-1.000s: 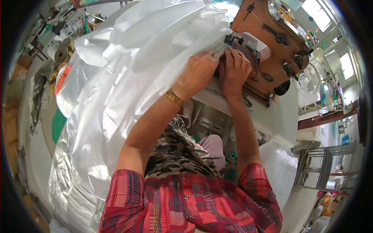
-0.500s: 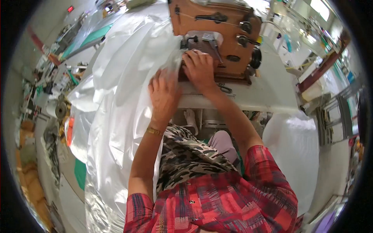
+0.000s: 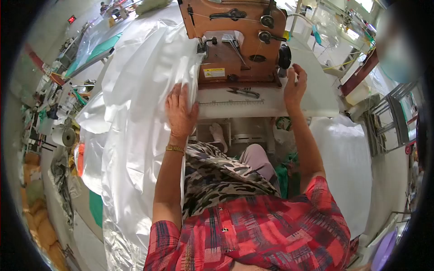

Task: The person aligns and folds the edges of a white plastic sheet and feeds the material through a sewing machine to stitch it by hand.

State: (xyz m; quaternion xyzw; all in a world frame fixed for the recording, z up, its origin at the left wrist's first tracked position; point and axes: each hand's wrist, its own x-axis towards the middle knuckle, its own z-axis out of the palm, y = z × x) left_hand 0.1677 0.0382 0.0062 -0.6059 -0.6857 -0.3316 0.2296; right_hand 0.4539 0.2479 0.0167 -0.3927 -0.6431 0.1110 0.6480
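My left hand (image 3: 181, 110) lies flat on a large, shiny white plastic-like sheet (image 3: 140, 117), its fingers stretched out just short of the needle end of a brown sewing machine (image 3: 230, 25). The sheet hangs in long folds down the left side of the table. Beside the machine's black handwheel (image 3: 285, 56), my right hand (image 3: 294, 88) is raised with its fingers loosely bent and apart, holding nothing. Whether its fingertips touch the wheel I cannot tell. A small pair of thread snips (image 3: 244, 93) rests on the table in front of the machine base.
A printed ruler scale (image 3: 230, 103) runs along the white table's (image 3: 312, 97) front edge. White material (image 3: 339, 167) hangs to the right of my lap. Shelves with clutter and a spool (image 3: 68, 136) stand at the left, a metal frame (image 3: 393, 117) at the right.
My right hand has left the sheet near the needle and moved right to beside the handwheel. The left hand stays on the sheet, slightly lower. The caution label and snips now show fully.
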